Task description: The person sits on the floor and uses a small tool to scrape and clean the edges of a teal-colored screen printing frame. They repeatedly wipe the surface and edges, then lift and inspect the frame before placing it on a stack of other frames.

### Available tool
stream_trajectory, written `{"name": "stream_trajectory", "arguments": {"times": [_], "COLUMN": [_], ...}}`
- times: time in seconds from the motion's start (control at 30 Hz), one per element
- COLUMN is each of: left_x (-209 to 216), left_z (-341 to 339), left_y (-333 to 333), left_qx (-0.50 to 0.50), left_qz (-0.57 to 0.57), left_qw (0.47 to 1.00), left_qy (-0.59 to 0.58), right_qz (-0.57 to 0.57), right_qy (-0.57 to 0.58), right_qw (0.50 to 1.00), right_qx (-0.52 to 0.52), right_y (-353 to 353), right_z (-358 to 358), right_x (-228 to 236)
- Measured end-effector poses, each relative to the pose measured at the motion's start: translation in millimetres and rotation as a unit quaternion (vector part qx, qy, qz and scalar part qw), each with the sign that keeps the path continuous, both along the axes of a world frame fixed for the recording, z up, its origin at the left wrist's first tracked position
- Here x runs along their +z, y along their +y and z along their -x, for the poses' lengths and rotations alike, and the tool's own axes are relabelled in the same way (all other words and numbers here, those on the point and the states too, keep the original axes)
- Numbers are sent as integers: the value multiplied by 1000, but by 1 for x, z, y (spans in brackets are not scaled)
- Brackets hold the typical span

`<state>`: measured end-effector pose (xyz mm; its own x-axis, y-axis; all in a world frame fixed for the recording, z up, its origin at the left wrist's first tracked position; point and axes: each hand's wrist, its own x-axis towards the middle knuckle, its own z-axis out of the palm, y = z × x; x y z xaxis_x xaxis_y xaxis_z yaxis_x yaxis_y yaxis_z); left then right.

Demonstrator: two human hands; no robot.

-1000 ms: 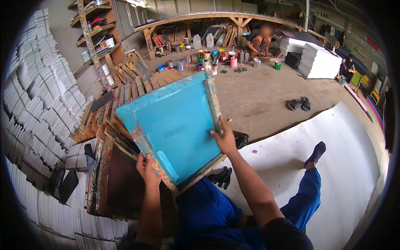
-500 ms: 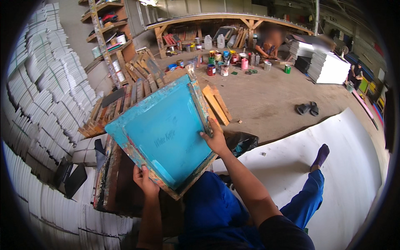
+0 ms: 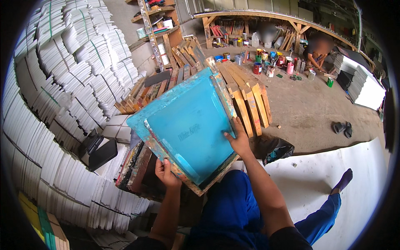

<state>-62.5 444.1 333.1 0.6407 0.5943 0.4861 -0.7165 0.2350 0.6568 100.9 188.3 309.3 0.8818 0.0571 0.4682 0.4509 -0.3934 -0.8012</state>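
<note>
Between my two hands I hold a screen printing frame (image 3: pixel 187 129), tilted above my lap. Its wooden rim is smeared with old paint, and a turquoise mesh with faint dark lettering fills it. My left hand (image 3: pixel 168 173) grips the lower left side, thumb on top. On the right side, my right hand (image 3: pixel 239 139) is closed round the rim, its thumb toward the mesh. Below the frame is a dark, paint-crusted box-like surface (image 3: pixel 143 171), partly hidden by it.
Tied stacks of white sheets (image 3: pixel 62 125) rise along the left. More wooden frames (image 3: pixel 250 100) lean in rows beyond. Paint cans (image 3: pixel 268 68) stand on the floor near a crouching person (image 3: pixel 318 54). A white sheet (image 3: pixel 325 179) lies under my outstretched leg; a black bag (image 3: pixel 275 150) sits beside it.
My view has swung left, so the scene sits farther right and more white stacks show. Both hands keep their hold on the frame, which stays tilted much as before.
</note>
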Motion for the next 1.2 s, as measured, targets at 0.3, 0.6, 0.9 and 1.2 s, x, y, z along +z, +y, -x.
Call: {"name": "stream_trajectory", "arguments": {"times": [0.3, 0.6, 0.9, 1.2], "left_x": [-5, -29, -41, -53], "left_z": [22, 65, 123, 164], "left_y": [7, 13, 25, 29], "left_qx": [44, 37, 196, 195], "left_qz": [-64, -19, -353, -368], "left_qw": [996, 996, 866, 828], "left_qy": [35, 83, 294, 376], "right_qz": [30, 14, -2, 26], "right_qy": [43, 96, 117, 141], "right_qw": [999, 987, 989, 989], "right_qx": [15, -126, -91, 34], "right_y": [22, 40, 65, 124], "right_z": [-3, -14, -22, -25], "right_x": [-10, -43, -90, -110]}}
